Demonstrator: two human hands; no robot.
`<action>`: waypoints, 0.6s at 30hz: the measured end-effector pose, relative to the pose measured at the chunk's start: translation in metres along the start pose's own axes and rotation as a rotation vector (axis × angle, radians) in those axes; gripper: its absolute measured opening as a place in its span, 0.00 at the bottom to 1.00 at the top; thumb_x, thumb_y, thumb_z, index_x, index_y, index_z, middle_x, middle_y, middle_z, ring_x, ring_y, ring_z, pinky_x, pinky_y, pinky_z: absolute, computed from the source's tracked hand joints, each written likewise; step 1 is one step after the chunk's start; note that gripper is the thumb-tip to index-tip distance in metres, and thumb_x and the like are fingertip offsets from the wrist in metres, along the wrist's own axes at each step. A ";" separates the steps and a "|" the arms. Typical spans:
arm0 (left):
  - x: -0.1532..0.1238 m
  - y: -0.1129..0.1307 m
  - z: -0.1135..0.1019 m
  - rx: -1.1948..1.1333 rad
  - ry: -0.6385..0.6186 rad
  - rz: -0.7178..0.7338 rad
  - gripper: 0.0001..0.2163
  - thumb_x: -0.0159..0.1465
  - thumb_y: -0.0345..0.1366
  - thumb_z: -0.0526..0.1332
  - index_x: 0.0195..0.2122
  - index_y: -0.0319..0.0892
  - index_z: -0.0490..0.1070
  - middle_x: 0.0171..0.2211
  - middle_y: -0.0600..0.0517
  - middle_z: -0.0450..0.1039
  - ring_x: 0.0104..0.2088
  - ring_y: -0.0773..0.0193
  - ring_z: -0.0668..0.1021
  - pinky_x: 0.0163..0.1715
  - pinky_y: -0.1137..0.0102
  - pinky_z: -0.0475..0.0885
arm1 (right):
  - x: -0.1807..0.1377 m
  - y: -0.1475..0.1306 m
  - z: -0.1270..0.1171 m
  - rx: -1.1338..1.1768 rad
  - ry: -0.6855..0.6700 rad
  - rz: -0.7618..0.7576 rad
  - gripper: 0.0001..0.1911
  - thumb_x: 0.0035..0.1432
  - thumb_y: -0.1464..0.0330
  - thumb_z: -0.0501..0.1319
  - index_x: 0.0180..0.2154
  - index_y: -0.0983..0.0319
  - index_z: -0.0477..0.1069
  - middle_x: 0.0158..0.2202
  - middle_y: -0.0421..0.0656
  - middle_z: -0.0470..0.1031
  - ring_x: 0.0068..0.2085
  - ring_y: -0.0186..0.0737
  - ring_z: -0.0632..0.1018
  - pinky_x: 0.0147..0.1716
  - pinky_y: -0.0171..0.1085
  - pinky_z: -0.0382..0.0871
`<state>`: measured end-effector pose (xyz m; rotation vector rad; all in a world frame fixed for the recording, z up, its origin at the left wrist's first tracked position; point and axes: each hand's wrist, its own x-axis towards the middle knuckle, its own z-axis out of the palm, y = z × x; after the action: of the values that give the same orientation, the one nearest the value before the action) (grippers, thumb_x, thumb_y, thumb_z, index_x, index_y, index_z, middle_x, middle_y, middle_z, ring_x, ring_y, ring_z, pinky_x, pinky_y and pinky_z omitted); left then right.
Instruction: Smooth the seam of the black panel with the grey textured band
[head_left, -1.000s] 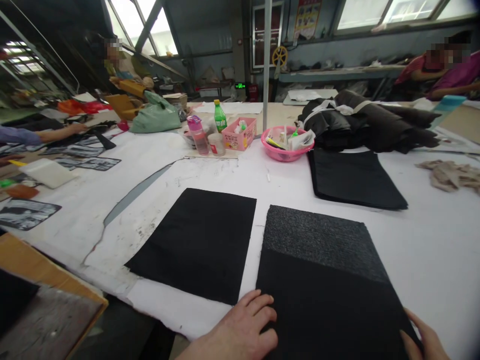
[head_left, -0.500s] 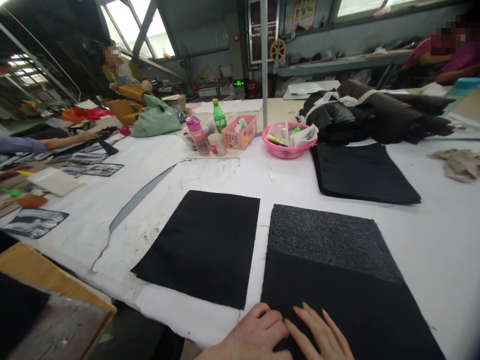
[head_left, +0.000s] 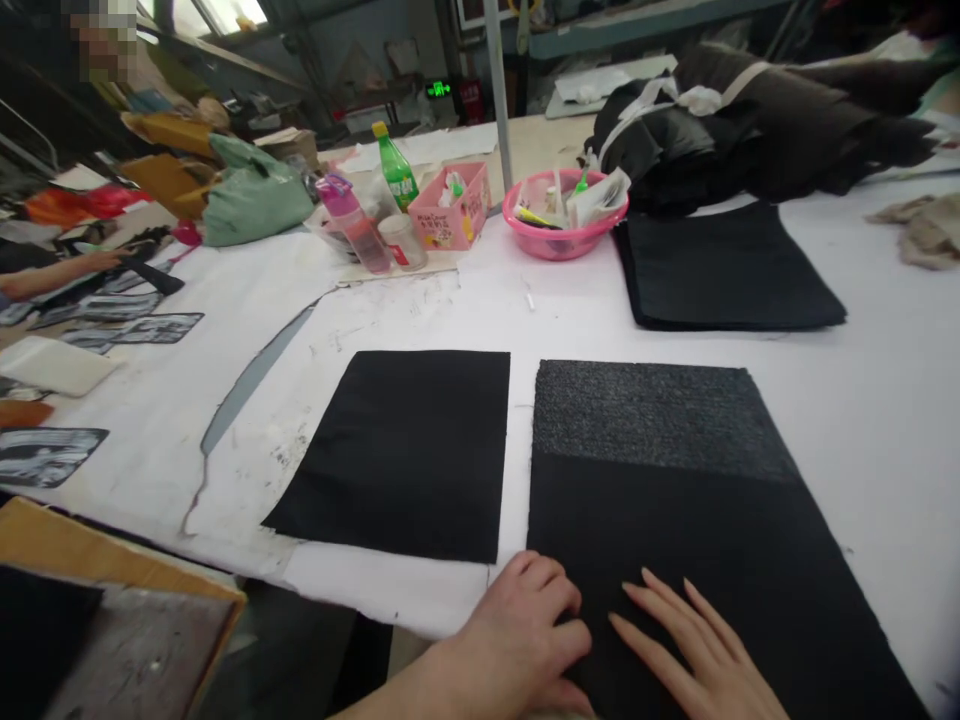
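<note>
My left hand (head_left: 525, 632) is closed, its fingers curled at the left edge of a black fabric sheet (head_left: 660, 540) with a grey speckled band along its far end. Flat on the same sheet rests my right hand (head_left: 694, 650), fingers stretched out and holding nothing. The near end of the sheet runs out of view. To its left, a narrow gap away, a second, plain black sheet (head_left: 420, 455) lies on the white-covered table (head_left: 247, 480).
Farther back are a stack of black sheets (head_left: 735, 265), a pink basin (head_left: 566, 235), a pink box (head_left: 454, 205), bottles and a bundle of dark material (head_left: 795, 125). At left, another person's arm (head_left: 67, 272) reaches over dark pieces. A wooden-edged board (head_left: 150, 640) is at lower left.
The view has tilted down and shifted. My right hand has moved rightward, away from my left, with its fingers more spread. My left hand stays at the sheet's edge.
</note>
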<state>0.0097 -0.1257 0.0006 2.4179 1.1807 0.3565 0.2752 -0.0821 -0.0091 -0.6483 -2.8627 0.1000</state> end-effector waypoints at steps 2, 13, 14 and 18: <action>-0.002 0.004 -0.008 -0.010 -0.038 -0.042 0.21 0.57 0.54 0.67 0.40 0.43 0.70 0.46 0.52 0.68 0.48 0.59 0.67 0.49 0.62 0.62 | -0.005 -0.005 -0.003 0.079 -0.074 0.085 0.32 0.62 0.52 0.62 0.63 0.56 0.60 0.64 0.45 0.55 0.62 0.54 0.61 0.60 0.51 0.57; -0.001 0.033 -0.004 0.168 -0.002 -0.100 0.29 0.52 0.55 0.69 0.46 0.39 0.68 0.48 0.45 0.67 0.51 0.52 0.70 0.51 0.58 0.65 | -0.016 -0.020 0.005 0.014 -0.087 0.164 0.36 0.57 0.65 0.61 0.65 0.55 0.53 0.66 0.45 0.50 0.64 0.52 0.56 0.63 0.54 0.48; 0.000 0.033 0.003 0.202 0.022 -0.089 0.31 0.52 0.55 0.69 0.50 0.38 0.67 0.51 0.43 0.66 0.53 0.50 0.69 0.53 0.57 0.64 | -0.016 -0.023 0.007 0.014 -0.067 0.176 0.36 0.57 0.64 0.61 0.65 0.55 0.54 0.66 0.45 0.50 0.64 0.52 0.56 0.63 0.54 0.48; 0.000 0.024 0.030 0.303 0.109 -0.014 0.31 0.61 0.48 0.65 0.61 0.39 0.60 0.60 0.42 0.60 0.62 0.47 0.61 0.61 0.53 0.56 | -0.017 -0.029 0.015 0.000 0.014 0.229 0.35 0.58 0.59 0.61 0.65 0.56 0.54 0.66 0.45 0.51 0.64 0.52 0.57 0.63 0.54 0.48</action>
<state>0.0379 -0.1469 -0.0148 2.6749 1.3849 0.3288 0.2746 -0.1161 -0.0233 -0.9710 -2.7643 0.1290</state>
